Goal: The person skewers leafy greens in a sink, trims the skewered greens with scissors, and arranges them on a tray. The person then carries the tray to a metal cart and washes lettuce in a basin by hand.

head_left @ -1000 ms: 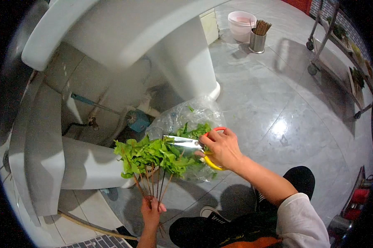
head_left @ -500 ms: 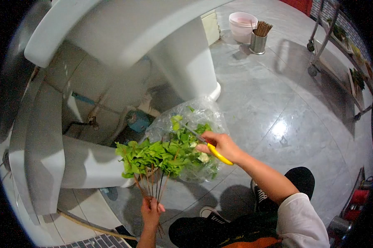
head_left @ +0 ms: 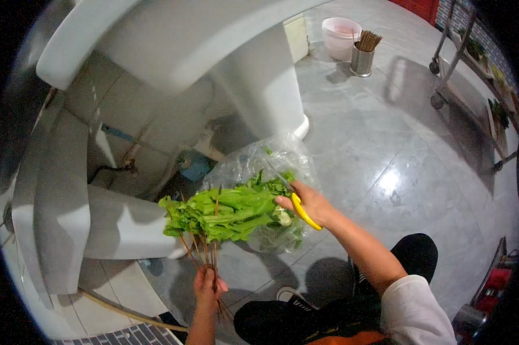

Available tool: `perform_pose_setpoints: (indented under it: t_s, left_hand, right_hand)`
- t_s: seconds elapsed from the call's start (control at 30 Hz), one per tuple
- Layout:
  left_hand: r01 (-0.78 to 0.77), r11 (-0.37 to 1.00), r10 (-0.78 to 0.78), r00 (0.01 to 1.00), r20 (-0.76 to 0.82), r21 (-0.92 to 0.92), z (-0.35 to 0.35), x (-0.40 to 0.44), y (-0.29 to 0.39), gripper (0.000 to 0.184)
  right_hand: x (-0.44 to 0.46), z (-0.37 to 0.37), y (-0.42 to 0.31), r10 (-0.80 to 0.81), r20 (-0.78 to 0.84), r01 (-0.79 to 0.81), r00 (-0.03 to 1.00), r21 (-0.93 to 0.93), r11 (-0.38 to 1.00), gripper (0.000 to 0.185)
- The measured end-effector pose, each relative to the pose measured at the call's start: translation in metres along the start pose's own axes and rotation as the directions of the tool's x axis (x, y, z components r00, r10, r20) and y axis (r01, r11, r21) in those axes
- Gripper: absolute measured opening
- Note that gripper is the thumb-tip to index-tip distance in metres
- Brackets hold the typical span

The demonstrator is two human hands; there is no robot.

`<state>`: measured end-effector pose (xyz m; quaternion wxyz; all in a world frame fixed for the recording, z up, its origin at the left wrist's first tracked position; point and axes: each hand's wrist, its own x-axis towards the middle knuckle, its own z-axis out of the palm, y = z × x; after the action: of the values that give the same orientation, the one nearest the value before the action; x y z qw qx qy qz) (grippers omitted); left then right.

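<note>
My left hand (head_left: 208, 283) is closed around the lower ends of several thin wooden skewers (head_left: 206, 253), low in the middle of the head view. Green lettuce leaves (head_left: 225, 214) are threaded on their upper parts. My right hand (head_left: 308, 201) holds yellow-handled scissors (head_left: 303, 211), the blades pointing up and left over the greens. Its thumb is beside the right end of the leaves; whether it touches them I cannot tell. Beneath lies a clear plastic bag (head_left: 245, 158) with more greens and a pale stem end (head_left: 282, 217), partly covered by the leaves.
A white pedestal basin (head_left: 262, 86) rises ahead, with blue-topped clutter (head_left: 191, 165) behind the bag. Farther off, a pinkish-white bucket (head_left: 340, 39) and a metal cup of skewers (head_left: 362, 57) stand on the floor. A wheeled rack (head_left: 458, 52) is at right.
The skewered leaves have turned and now show a broader, flatter side. The small leaf piece near the scissor tips is gone from there. My right hand has shifted only slightly.
</note>
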<state>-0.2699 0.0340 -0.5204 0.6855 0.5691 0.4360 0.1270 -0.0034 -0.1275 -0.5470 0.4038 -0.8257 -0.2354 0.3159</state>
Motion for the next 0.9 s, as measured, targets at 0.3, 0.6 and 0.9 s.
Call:
perform_pose_setpoints:
  t_s: [0.3,0.6,0.9]
  left_hand:
    - [0.117,0.993,-0.1,0.945,0.311,-0.034,-0.019,0.056,-0.012,0.014]
    - [0.224,0.965,-0.167,0.927,0.337,-0.139,0.013,0.015,0.063,0.007]
    - [0.392,0.804,-0.183,0.879,0.44,-0.447,0.075,-0.134,0.212,0.017]
  right_hand:
    - [-0.005,-0.017,-0.015,-0.174,-0.154,0.188,0.973,0.08,0.979,0.045]
    - [0.012,-0.042,-0.015,-0.353,0.053,0.328,0.934,0.268,0.906,0.035]
    - [-0.094,-0.229,-0.174,-0.221,0.208,0.25,0.953,-0.13,0.959,0.038]
